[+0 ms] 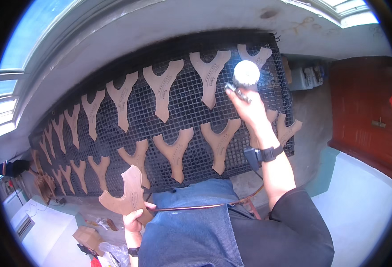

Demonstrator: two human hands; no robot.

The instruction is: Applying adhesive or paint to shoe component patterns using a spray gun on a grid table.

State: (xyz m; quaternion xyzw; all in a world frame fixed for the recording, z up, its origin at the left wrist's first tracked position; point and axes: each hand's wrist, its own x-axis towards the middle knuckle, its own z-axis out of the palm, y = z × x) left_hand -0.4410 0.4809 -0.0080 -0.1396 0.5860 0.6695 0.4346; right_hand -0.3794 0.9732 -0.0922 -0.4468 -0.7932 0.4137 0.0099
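Observation:
My left hand (134,221) is closed round the lower end of a brown Y-shaped wooden board (127,192), holding it up beside my waist. My right hand (250,107) grips a spray gun (238,91) with a round white cup (246,73) on top. That gun is above the far right of a black wire mesh rack (191,120). Behind the cup, another Y-shaped board (260,54) is partly hidden. Several more such boards lie on the mesh in two rows, among them one far board (210,76) and one near board (220,141). My right forearm partly covers boards at the near right.
A thin dark hose or cord (189,208) crosses in front of my apron (187,236). White plastic containers (305,78) stand beyond the rack's right end, near a red-brown door (360,102). At lower left are a cardboard box (88,238) and clear plastic wrap (116,253).

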